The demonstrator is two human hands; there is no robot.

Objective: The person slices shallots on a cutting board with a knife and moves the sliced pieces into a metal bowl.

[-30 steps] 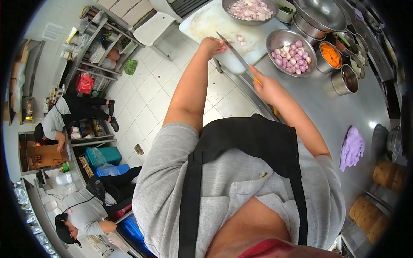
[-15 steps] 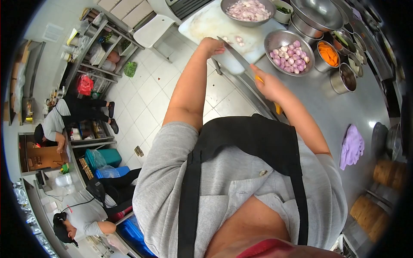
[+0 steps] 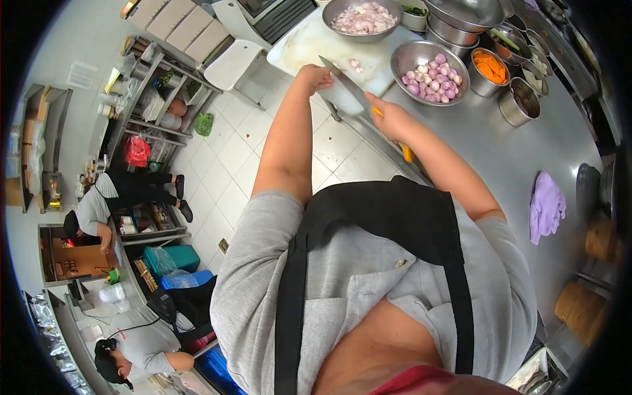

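Note:
My right hand (image 3: 394, 122) is closed around the yellow-orange handle of a long knife (image 3: 347, 82), whose blade points up and left over the near edge of the white cutting board (image 3: 296, 49). Beside the blade, near its tip, is my left hand (image 3: 316, 78), fingers curled together; anything between them is too small to make out. A few peeled shallots (image 3: 355, 64) lie on the board. Cut shallots (image 3: 364, 18) fill a metal bowl (image 3: 337, 33) at its far edge. Right of the board, a perforated bowl (image 3: 397, 66) holds whole peeled shallots (image 3: 434, 79).
Metal containers, one with orange pieces (image 3: 489, 66), stand on the steel table (image 3: 487, 145) at the right. A purple cloth (image 3: 546, 207) lies nearer. Two co-workers (image 3: 95, 207) (image 3: 141, 339) are at the left, beyond the tiled floor, near shelves and a white chair (image 3: 234, 64).
The whole view has shifted slightly, with the board, bowls and knife now further left. Both hands keep nearly the same pose around the knife.

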